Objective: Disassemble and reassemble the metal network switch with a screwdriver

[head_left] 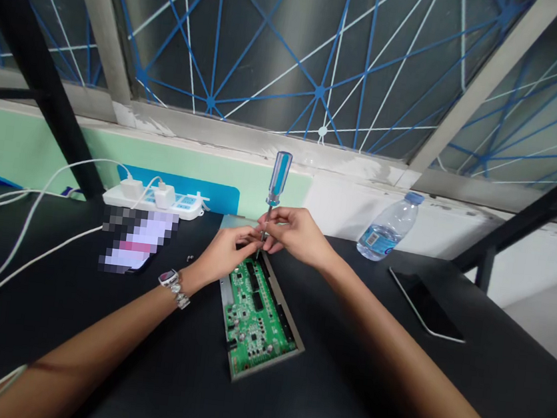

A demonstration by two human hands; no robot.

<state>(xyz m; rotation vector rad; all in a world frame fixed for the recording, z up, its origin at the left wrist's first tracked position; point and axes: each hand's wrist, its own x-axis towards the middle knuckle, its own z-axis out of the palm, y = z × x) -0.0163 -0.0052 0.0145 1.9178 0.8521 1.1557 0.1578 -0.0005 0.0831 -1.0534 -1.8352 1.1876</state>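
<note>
A green circuit board (253,317) lies in a shallow grey metal case (294,335) on the black table. A screwdriver (278,179) with a clear blue handle stands upright, its tip at the board's far end. My right hand (296,234) pinches the screwdriver's metal shaft just below the handle. My left hand (226,253), with a watch on its wrist, has its fingertips closed round the lower shaft near the tip. Both hands meet over the far edge of the board.
A white power strip (151,200) with chargers and white cables sits at the back left, a phone (136,246) in front of it. Two small screws (189,258) lie left of my hand. A water bottle (390,225) and dark tablet (426,305) lie right.
</note>
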